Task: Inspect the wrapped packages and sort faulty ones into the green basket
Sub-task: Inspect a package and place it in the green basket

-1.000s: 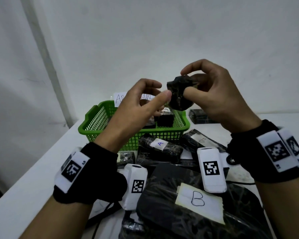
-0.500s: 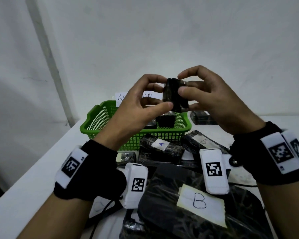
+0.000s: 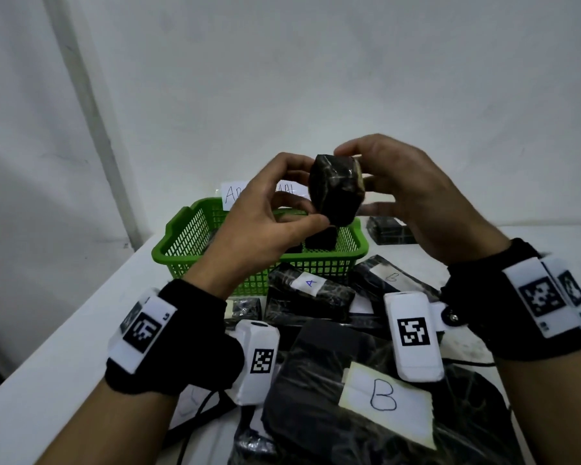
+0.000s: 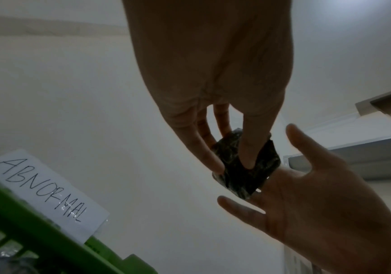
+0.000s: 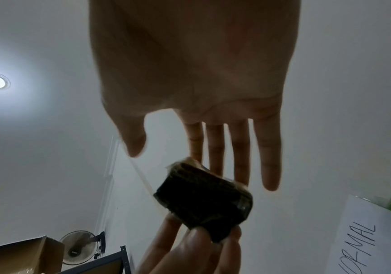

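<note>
A small package wrapped in black film (image 3: 336,193) is held up in the air above the green basket (image 3: 188,236). My left hand (image 3: 312,193) pinches it between thumb and fingers, as the left wrist view shows (image 4: 245,166). My right hand (image 3: 383,176) is just right of it with straight, spread fingers (image 5: 241,152); they lie beside or lightly against the package (image 5: 203,200) without curling round it. The basket carries a paper label reading ABNORMAL (image 4: 42,194) and holds a few black packages (image 3: 321,238).
More black wrapped packages lie on the white table in front of the basket: one labelled A (image 3: 311,293), one with a faint B (image 3: 389,276), a large one labelled B (image 3: 383,397). Another sits behind at right (image 3: 388,229). A wall stands close behind.
The package passed from my right hand's grip to my left hand's pinch and turned. My right fingers have straightened off it.
</note>
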`<act>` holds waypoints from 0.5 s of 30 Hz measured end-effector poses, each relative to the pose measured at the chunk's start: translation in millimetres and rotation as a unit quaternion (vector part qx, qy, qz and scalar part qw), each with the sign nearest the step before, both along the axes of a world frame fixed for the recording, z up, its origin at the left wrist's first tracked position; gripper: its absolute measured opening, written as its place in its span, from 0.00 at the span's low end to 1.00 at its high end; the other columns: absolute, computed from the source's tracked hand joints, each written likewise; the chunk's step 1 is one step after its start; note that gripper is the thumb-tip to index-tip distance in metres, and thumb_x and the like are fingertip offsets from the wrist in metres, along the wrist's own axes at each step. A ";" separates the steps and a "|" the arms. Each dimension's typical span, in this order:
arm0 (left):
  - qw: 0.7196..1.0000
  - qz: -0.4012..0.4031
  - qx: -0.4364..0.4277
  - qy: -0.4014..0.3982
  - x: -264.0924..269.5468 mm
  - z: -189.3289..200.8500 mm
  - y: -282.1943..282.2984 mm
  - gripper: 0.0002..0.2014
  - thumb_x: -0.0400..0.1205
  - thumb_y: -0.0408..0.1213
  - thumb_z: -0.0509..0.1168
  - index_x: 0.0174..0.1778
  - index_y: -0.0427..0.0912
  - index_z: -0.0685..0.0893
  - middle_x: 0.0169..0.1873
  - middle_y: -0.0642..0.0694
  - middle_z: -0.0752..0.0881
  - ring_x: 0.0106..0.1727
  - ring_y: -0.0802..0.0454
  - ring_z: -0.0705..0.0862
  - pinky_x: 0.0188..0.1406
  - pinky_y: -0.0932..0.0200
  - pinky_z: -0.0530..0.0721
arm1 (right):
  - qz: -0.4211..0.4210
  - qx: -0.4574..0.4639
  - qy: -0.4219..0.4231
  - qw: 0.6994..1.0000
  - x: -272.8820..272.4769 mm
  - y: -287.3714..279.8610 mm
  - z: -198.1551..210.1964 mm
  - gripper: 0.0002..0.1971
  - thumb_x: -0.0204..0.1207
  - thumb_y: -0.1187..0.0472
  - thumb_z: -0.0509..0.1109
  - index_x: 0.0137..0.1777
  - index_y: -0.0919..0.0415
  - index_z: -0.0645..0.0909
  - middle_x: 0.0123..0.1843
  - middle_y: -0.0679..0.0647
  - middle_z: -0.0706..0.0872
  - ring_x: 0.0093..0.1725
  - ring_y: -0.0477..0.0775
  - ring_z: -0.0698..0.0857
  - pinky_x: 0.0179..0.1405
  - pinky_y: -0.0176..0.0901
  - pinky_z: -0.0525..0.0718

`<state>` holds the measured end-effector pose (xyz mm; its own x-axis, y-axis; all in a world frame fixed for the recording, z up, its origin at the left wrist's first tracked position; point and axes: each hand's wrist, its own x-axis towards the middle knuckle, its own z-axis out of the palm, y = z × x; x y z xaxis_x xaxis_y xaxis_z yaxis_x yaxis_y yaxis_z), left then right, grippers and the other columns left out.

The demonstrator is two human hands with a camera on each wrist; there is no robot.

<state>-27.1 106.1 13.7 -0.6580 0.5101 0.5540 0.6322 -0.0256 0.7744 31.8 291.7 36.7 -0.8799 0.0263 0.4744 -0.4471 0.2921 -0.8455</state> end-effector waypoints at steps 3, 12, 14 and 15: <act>1.000 -0.012 0.005 0.027 -0.4 -1.5 -0.4 0.24 0.77 0.20 0.73 0.63 0.48 0.78 0.61 0.49 0.81 0.54 0.52 0.88 0.54 0.52 0.91 | 0.007 0.036 -0.085 0.996 -1.3 -0.2 -2.5 0.15 0.84 0.49 0.67 0.62 0.57 0.84 0.53 0.53 0.92 0.52 0.54 0.91 0.44 0.47 0.92; 1.000 0.020 -0.001 0.014 -4.7 2.6 -6.3 0.14 0.83 0.42 0.70 0.64 0.51 0.81 0.62 0.47 0.83 0.53 0.50 0.91 0.56 0.49 0.90 | -0.063 0.047 0.048 0.996 -3.5 -3.8 -3.8 0.09 0.78 0.64 0.76 0.57 0.57 0.86 0.46 0.67 0.92 0.45 0.69 0.92 0.47 0.62 0.90; 0.999 0.003 -0.009 -0.045 -4.9 3.1 -7.1 0.18 0.82 0.48 0.68 0.66 0.47 0.79 0.57 0.44 0.86 0.48 0.48 0.92 0.55 0.47 0.91 | -0.040 0.044 0.060 0.996 -2.4 -4.8 -4.5 0.14 0.76 0.61 0.78 0.61 0.55 0.85 0.50 0.66 0.91 0.48 0.70 0.91 0.51 0.64 0.89; 0.998 -0.006 -0.007 -0.064 -5.0 3.9 -7.5 0.19 0.82 0.49 0.67 0.66 0.45 0.80 0.56 0.43 0.87 0.46 0.46 0.92 0.54 0.48 0.91 | -0.029 0.041 0.061 0.997 -1.3 -4.8 -4.3 0.19 0.73 0.59 0.79 0.64 0.55 0.84 0.52 0.63 0.92 0.48 0.67 0.92 0.51 0.61 0.89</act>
